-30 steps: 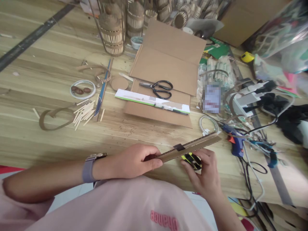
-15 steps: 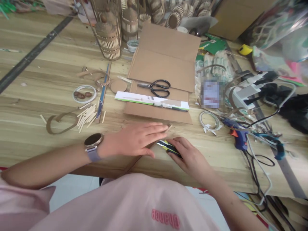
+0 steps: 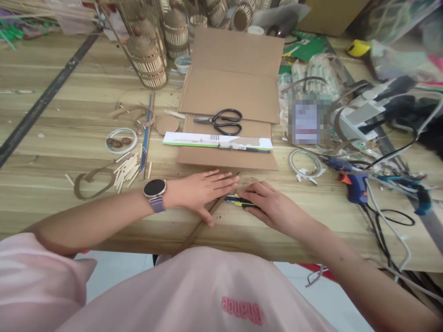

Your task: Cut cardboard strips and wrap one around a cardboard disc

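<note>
My left hand (image 3: 202, 190) lies flat with its fingers spread, over a narrow brown cardboard strip (image 3: 194, 234) at the front of the table. The strip slants from the table edge up under the fingers. My right hand (image 3: 272, 202) is closed around a black and yellow-green utility knife (image 3: 238, 201). The knife's front end points left and meets the strip below the left fingertips; whether the blade is cutting in cannot be made out. A little beyond the hands are cardboard sheets (image 3: 231, 92), black-handled scissors (image 3: 226, 122) and a white strip with a green edge (image 3: 188, 138) carrying a pen (image 3: 242, 147).
Pale short sticks (image 3: 127, 169), a curled brown band (image 3: 81, 196) and a tape roll (image 3: 121, 140) lie left. To the right are another tape roll (image 3: 304, 163), a blue glue gun (image 3: 356, 184) and cables (image 3: 380, 226). Slatted lantern-like pieces (image 3: 148, 64) stand behind.
My left fingers have spread apart, and more of the brown strip shows beneath them. My right hand has brought the knife closer against the strip. The view has shifted slightly.
</note>
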